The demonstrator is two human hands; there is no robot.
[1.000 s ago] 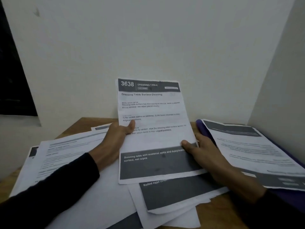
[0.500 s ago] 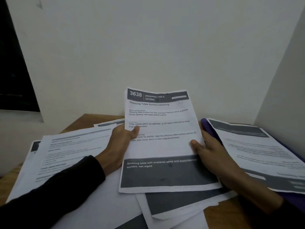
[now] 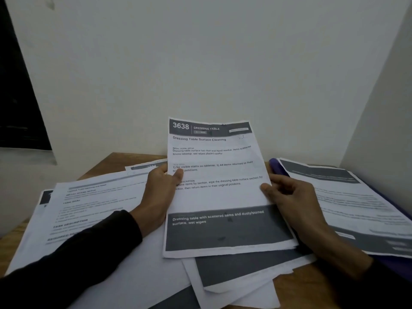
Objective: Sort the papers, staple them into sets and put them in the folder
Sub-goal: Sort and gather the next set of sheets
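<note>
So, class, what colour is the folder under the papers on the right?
The folder is purple, best seen in the head view.

I hold a sheet [image 3: 219, 188] upright-tilted in front of me, over the middle of the table [image 3: 116, 162], my left hand [image 3: 159, 197] on its left edge and my right hand [image 3: 289, 197] on its right edge. Under its lower edge lie loose papers [image 3: 240, 273], overlapping one another. To the left of my left hand a spread of sheets [image 3: 89, 201] covers the table. To the right, a folder [image 3: 275, 167] lies against the side wall [image 3: 379, 97] with a page [image 3: 347, 201] on it. The back wall [image 3: 200, 63] stands behind everything.
</note>
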